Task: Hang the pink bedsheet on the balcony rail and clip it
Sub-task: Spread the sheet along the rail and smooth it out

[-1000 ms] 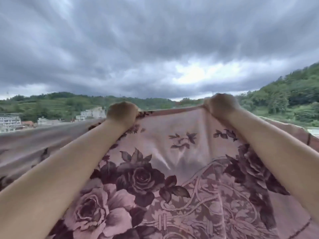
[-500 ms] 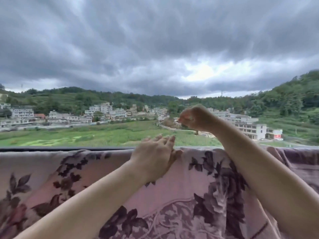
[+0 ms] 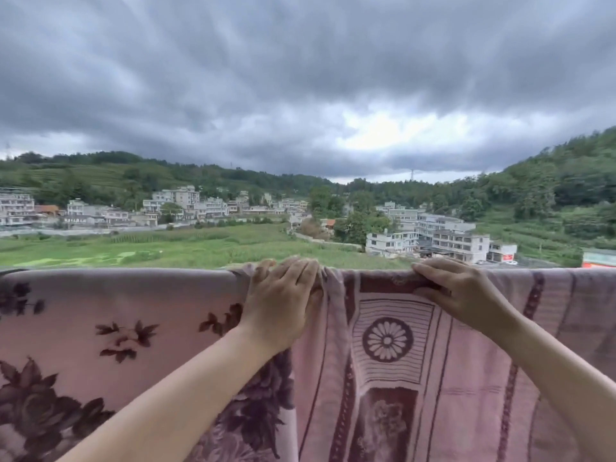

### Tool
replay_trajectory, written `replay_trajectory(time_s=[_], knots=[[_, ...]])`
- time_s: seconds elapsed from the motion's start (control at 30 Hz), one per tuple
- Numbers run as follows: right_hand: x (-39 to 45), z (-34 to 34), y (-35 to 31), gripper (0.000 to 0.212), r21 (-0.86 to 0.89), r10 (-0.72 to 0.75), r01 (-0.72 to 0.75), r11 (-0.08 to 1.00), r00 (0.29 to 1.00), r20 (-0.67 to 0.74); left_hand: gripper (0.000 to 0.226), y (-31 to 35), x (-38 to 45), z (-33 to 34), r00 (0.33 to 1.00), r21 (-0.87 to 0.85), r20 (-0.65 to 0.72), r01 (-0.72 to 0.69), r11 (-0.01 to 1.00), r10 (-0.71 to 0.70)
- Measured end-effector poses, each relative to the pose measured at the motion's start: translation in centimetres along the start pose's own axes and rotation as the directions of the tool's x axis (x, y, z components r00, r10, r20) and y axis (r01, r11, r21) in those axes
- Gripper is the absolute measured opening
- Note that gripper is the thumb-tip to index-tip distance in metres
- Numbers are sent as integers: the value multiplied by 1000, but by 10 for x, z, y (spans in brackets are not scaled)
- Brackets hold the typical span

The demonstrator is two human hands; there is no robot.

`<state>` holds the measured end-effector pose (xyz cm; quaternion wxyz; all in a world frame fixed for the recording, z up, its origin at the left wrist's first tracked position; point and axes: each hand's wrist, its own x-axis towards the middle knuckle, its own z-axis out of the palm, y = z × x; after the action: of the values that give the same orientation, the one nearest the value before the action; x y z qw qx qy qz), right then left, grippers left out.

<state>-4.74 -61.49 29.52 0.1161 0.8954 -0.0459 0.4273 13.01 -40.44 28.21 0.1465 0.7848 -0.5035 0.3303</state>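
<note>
The pink bedsheet (image 3: 140,315), printed with dark roses and a flower medallion, hangs draped over the balcony rail across the whole width. The sheet covers the rail; only a dark bit of rail (image 3: 13,271) shows at the far left. My left hand (image 3: 283,298) lies over the top edge near the middle, fingers curved over it, with cloth bunched beside the thumb. My right hand (image 3: 456,291) pinches a fold at the top edge, fingers above and thumb beneath. No clip is in view.
Beyond the rail lie a long drop, green fields, white buildings (image 3: 456,241), wooded hills and a dark cloudy sky. The hanging sheet hides the balcony floor and wall below.
The sheet, held up and spread a second ago, now hangs over the rail. Both hands have come down onto its top edge, the right hand from raised in the air.
</note>
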Motion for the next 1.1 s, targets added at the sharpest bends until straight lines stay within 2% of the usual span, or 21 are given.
replay_trajectory(time_s=[0.1, 0.17, 0.23, 0.3, 0.4, 0.47, 0.5, 0.57, 0.6, 0.67, 0.73, 0.77, 0.83, 0.9, 0.97, 1.03, 1.1], knots=[[-2, 2, 16, 64, 105, -41, 53, 993, 992, -116, 33, 22, 18, 7, 976, -93, -206, -88, 992, 67], [3, 4, 24, 57, 146, -91, 112, 983, 986, -142, 33, 28, 27, 8, 975, -147, -214, -89, 985, 56], [9, 2, 37, 48, 92, -125, 137, 986, 984, -125, 29, 34, 38, 0, 988, -257, -152, -29, 966, -11], [21, -8, 58, 37, 15, -55, 57, 998, 991, -120, 28, 33, 61, -2, 992, -239, -114, 33, 971, -61], [58, -31, 103, 29, -171, 173, -180, 969, 983, -57, 31, 30, 108, -3, 980, -137, -123, 139, 981, -156], [85, -41, 135, 27, -290, 294, -266, 920, 954, 58, 33, 32, 138, 3, 976, 16, -126, 180, 984, -176], [97, -40, 147, 26, -309, 313, -258, 915, 939, 142, 29, 36, 151, 6, 982, 111, -68, 180, 977, -173], [107, -30, 160, 28, -319, 315, -200, 926, 875, 368, 20, 48, 166, 16, 974, 257, 141, 136, 957, -176], [104, -22, 163, 29, -316, 310, -168, 934, 819, 482, 25, 56, 169, 21, 957, 253, 231, 113, 961, -174], [90, -5, 167, 31, -294, 270, -90, 952, 700, 661, 35, 77, 171, 25, 950, 88, 292, 86, 992, -108], [74, 0, 175, 30, -183, 195, -82, 980, 596, 779, 29, 112, 161, 20, 974, -175, 225, 52, 983, -11], [68, -1, 179, 30, -122, 170, -122, 985, 579, 798, 25, 133, 152, 19, 984, -259, 175, 16, 966, 31], [57, -7, 188, 28, -63, 154, -166, 984, 614, 774, 31, 181, 132, 20, 992, -272, 104, -42, 961, 73], [46, -13, 198, 34, -85, 132, -102, 991, 673, 728, 49, 218, 117, 32, 999, -77, 3, -43, 996, 43], [32, -24, 206, 38, -61, 70, -41, 997, 756, 651, 69, 242, 111, 45, 995, 81, -63, 77, 994, -72], [14, -40, 216, 38, 46, 14, -40, 998, 883, 469, 71, 256, 112, 54, 974, 126, -46, 225, 966, -221], [-8, -60, 232, 40, 120, -26, 0, 993, 977, 210, 62, 268, 114, 63, 948, 130, -22, 318, 939, -318]])
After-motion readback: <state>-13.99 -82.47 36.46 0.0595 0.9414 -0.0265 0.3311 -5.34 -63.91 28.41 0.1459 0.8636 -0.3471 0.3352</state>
